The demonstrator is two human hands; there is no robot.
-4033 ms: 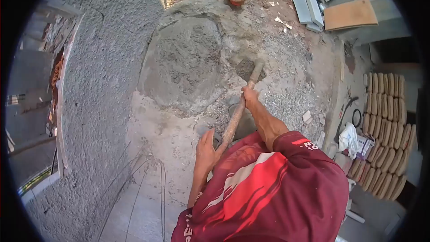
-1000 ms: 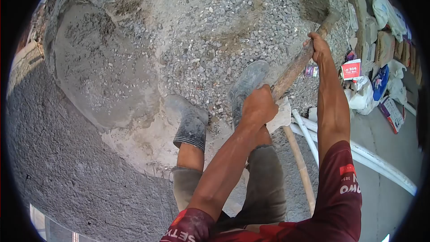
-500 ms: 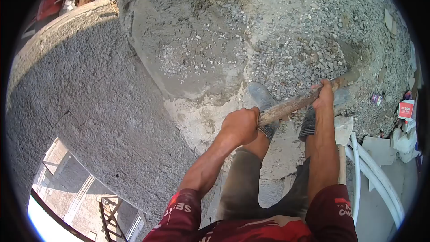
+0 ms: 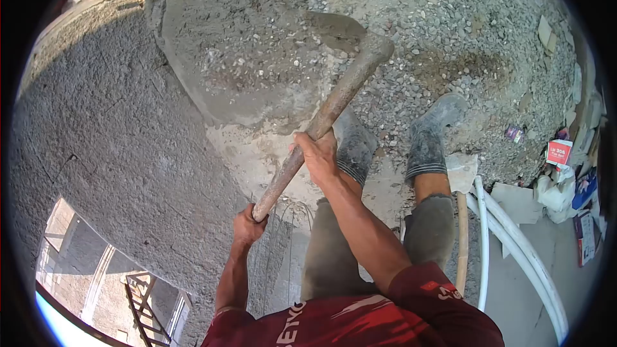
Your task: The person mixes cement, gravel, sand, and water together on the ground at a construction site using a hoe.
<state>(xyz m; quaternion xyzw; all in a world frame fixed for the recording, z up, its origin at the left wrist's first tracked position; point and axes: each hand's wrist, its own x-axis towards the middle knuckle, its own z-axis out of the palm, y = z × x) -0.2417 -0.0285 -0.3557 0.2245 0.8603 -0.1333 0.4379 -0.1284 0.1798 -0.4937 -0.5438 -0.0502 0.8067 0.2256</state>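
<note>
A hoe [image 4: 334, 99] with a thick wooden handle slants across the view. Its mud-coated blade [image 4: 339, 29] is at the upper middle, over the border between wet grey mortar [image 4: 241, 45] and loose gravel [image 4: 411, 99]. My left hand [image 4: 249, 225] is wrapped round the butt end of the handle, low and to the left. Farther up, near the handle's middle, my right hand [image 4: 319, 156] grips it with the fingers closed. Whether the blade touches the material below is hard to tell.
My rubber boots [image 4: 437, 122] stand at the gravel's edge. A rough grey wall [image 4: 135, 135] runs along the left, with a window opening [image 4: 106, 276] below. White pipes [image 4: 527, 250], a wooden pole [image 4: 461, 244], a red-and-white box [image 4: 559, 152] and a plastic bag [image 4: 556, 193] lie at right.
The hoe has swung from the gravel on the right over to the left, beside the mortar. Both hands moved left with it, the left one also lower. My grip stays closed.
</note>
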